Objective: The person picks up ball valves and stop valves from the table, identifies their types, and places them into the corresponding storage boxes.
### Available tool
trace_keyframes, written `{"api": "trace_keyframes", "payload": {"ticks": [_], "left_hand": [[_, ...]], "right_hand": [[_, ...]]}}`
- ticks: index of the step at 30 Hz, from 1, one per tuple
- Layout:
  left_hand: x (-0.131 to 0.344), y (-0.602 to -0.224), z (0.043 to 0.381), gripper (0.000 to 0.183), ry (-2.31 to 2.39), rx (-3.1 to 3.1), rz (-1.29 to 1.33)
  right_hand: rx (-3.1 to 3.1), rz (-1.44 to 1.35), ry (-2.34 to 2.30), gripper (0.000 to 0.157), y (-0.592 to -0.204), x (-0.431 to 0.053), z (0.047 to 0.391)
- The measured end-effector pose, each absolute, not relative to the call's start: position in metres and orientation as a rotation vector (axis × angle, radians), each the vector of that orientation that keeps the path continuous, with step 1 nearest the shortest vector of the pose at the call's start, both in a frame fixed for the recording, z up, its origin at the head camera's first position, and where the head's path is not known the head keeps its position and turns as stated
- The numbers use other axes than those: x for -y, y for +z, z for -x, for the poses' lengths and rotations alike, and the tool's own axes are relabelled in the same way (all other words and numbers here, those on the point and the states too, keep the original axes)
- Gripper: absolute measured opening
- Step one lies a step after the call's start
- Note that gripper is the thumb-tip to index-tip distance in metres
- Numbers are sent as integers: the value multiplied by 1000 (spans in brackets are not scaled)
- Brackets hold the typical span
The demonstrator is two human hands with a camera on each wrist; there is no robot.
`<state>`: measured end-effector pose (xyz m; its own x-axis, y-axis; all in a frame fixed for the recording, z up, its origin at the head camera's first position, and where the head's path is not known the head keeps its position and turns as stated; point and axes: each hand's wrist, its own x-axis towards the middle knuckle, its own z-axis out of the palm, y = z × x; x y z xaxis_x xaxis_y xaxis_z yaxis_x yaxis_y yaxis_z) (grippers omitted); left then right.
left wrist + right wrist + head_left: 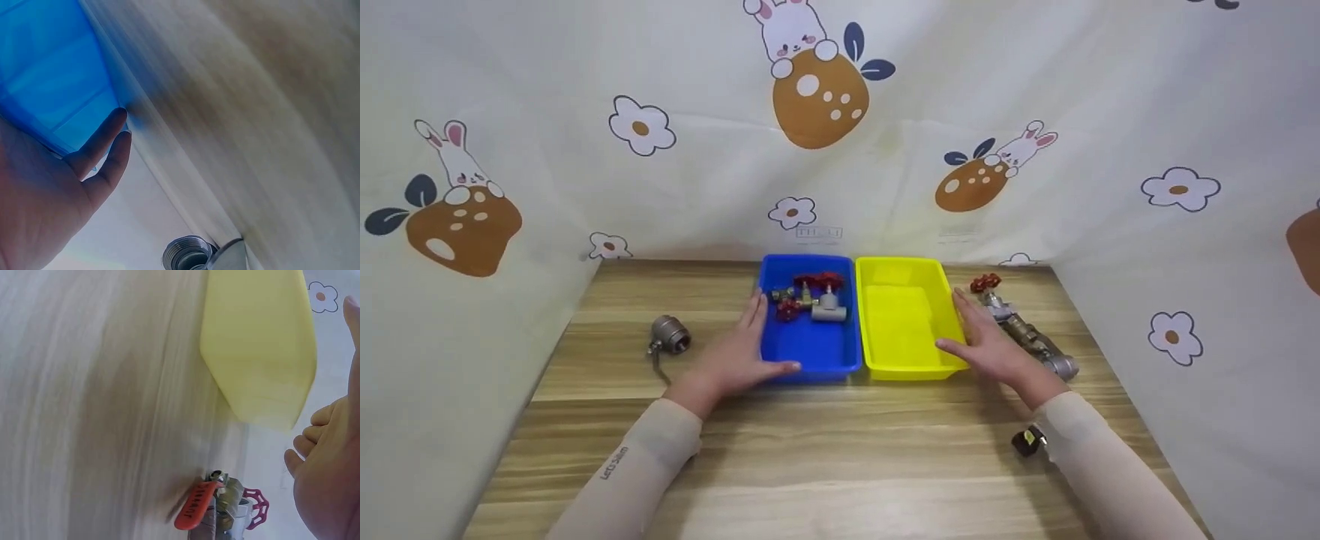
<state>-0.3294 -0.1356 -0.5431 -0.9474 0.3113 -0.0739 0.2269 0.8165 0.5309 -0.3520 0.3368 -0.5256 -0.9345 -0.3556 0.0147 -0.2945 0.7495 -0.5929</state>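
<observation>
1. counter holds a blue bin and a yellow bin, side by side, long axes running front to back; valves lie in the blue bin's far half.
2. left hand, nearer the blue bin, has it just to its right, palm turned inward, thumb by the near corner, fingers extended, clutching nothing.
3. right hand mirrors it, the yellow bin just to its left, fingers relaxed, thumb above the rim; whether it touches, one cannot tell.
</observation>
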Motion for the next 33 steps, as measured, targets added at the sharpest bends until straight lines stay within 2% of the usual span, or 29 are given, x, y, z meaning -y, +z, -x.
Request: {"api": "trace_keyframes", "payload": {"ticks": [4,9,13,24,33], "left_hand": [[134,-543,330,140,796,-2850,-449],[133,-542,330,140,798,-2841,-445],[134,-542,331,141,807,-2838,-440],[136,-542,330,146,828,-2834,-448],[136,-544,330,139,854,-2816,-439]], "right_hand": [[-2896,485,-897,102,-515,-343,354],[-3001,493,-829,88,-496,-357,367],[-3071,558,-710,82,-480,-370,382],[-3099,559,-308,90,-456,-391,408],[-2984,565,-48,95,-453,-396,422]]}}
